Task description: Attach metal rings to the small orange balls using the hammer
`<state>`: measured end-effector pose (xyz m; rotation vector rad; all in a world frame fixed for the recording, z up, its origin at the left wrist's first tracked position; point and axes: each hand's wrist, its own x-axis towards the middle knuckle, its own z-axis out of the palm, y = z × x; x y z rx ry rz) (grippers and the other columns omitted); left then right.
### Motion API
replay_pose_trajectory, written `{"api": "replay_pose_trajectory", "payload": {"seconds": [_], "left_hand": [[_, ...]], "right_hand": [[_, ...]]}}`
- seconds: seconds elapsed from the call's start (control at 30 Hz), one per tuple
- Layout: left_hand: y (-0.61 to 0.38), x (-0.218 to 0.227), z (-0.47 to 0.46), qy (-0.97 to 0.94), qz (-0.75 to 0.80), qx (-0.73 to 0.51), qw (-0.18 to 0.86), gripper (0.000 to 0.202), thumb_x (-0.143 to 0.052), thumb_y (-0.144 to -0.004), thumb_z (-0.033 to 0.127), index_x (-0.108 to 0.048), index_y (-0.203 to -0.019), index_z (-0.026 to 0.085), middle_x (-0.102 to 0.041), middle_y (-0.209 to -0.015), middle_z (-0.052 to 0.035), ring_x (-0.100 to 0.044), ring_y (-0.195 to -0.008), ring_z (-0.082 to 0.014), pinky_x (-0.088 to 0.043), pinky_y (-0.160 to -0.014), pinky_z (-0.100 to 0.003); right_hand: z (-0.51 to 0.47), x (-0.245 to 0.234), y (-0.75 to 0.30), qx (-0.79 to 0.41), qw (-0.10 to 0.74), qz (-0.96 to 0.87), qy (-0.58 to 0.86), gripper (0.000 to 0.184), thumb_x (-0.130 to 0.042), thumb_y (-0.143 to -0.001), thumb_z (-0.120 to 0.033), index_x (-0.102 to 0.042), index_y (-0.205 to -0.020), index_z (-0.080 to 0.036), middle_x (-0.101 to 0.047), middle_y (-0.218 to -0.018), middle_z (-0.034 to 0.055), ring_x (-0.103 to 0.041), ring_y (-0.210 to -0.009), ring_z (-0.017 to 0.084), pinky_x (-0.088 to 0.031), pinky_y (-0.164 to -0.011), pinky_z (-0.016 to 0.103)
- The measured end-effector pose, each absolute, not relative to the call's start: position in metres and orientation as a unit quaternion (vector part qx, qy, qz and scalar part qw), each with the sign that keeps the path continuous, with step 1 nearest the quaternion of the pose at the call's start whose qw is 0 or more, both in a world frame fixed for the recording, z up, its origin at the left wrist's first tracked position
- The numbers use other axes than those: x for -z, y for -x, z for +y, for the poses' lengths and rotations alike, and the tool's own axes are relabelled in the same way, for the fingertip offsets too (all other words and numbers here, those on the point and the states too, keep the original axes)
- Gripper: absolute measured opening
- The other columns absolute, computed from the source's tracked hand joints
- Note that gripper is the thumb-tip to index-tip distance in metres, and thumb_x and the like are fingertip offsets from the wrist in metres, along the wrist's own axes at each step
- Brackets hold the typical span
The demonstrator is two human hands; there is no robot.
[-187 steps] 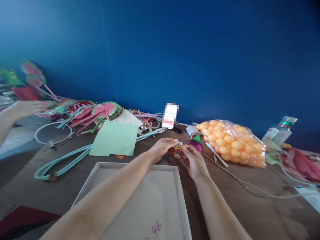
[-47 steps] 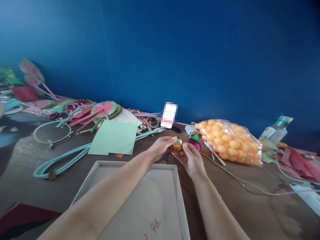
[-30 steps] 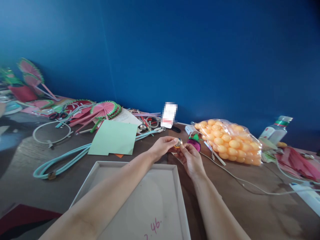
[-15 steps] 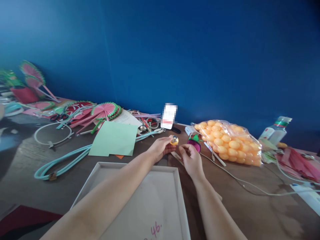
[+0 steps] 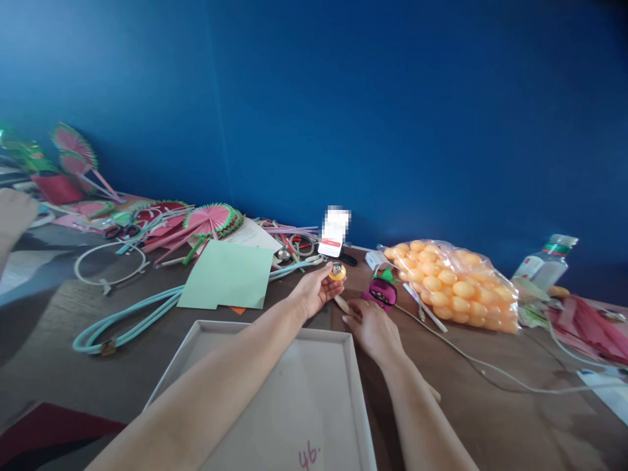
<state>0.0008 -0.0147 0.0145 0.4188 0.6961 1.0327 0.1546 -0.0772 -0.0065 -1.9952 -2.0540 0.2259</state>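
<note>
My left hand (image 5: 313, 292) pinches a small orange ball with a shiny metal piece on it (image 5: 337, 271), held just above the brown table. My right hand (image 5: 370, 327) has come down to the table beside a thin pale stick (image 5: 342, 303); its fingers are curled near the stick, and I cannot make out whether they grip it. Just beyond the right hand lies a magenta fruit-shaped craft piece with green leaves (image 5: 381, 290). A shallow white tray (image 5: 255, 327) sits under my forearms.
A clear bag of orange balls (image 5: 454, 285) lies at the right, with a plastic bottle (image 5: 545, 264) and a white cable (image 5: 490, 369) beyond. Green paper (image 5: 226, 275), teal tubing (image 5: 127, 314), a white hoop (image 5: 110, 265) and pink paper fans (image 5: 209, 219) crowd the left. Another person's hand (image 5: 14, 212) shows far left.
My hands have separated. The right hand dropped from the orange ball to the table by the stick, while the left hand keeps the ball and has lifted it slightly.
</note>
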Motion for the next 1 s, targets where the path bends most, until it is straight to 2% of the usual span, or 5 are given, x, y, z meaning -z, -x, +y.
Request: {"api": "replay_pose_trajectory", "payload": {"seconds": [0.37,0.73,0.87,1.0], "left_hand": [[-0.001,-0.015,-0.015,-0.192,0.335,-0.485,0.785,0.026,-0.061,-0.082,0.031,-0.064,-0.083,0.005,-0.068,-0.083,-0.0150,-0.062,-0.060,-0.0100,-0.054,-0.061,-0.022],[0.002,-0.012,-0.006,-0.131,0.386,-0.586,0.701,0.024,-0.062,-0.081,0.034,-0.060,-0.084,0.010,-0.065,-0.073,-0.0069,-0.055,-0.053,-0.0057,-0.049,-0.054,-0.018],[0.003,-0.009,-0.003,-0.123,0.395,-0.595,0.689,0.025,-0.061,-0.081,0.035,-0.060,-0.084,0.010,-0.064,-0.073,-0.0063,-0.055,-0.054,-0.0059,-0.048,-0.055,-0.018],[0.002,-0.005,-0.002,-0.136,0.392,-0.590,0.693,0.022,-0.058,-0.083,0.032,-0.060,-0.085,0.010,-0.063,-0.074,-0.0057,-0.056,-0.053,-0.0062,-0.047,-0.054,-0.019]], "right_hand": [[-0.078,0.008,-0.153,-0.071,0.125,-0.708,0.691,0.028,-0.054,-0.083,-0.028,-0.062,-0.109,-0.024,-0.062,-0.101,0.0083,-0.059,-0.095,0.024,-0.040,-0.073,0.031],[-0.076,0.010,-0.149,-0.024,0.132,-0.725,0.676,0.029,-0.042,-0.089,-0.023,-0.063,-0.108,-0.020,-0.062,-0.098,0.0110,-0.059,-0.092,0.023,-0.041,-0.075,0.030],[-0.075,0.009,-0.150,-0.011,0.162,-0.712,0.683,0.030,-0.036,-0.091,-0.023,-0.062,-0.106,-0.019,-0.062,-0.097,0.0105,-0.059,-0.090,0.022,-0.041,-0.074,0.030],[-0.076,0.007,-0.151,0.045,0.241,-0.711,0.659,0.030,-0.036,-0.090,-0.022,-0.059,-0.110,-0.017,-0.060,-0.099,0.0110,-0.056,-0.092,0.023,-0.044,-0.078,0.033]]}}
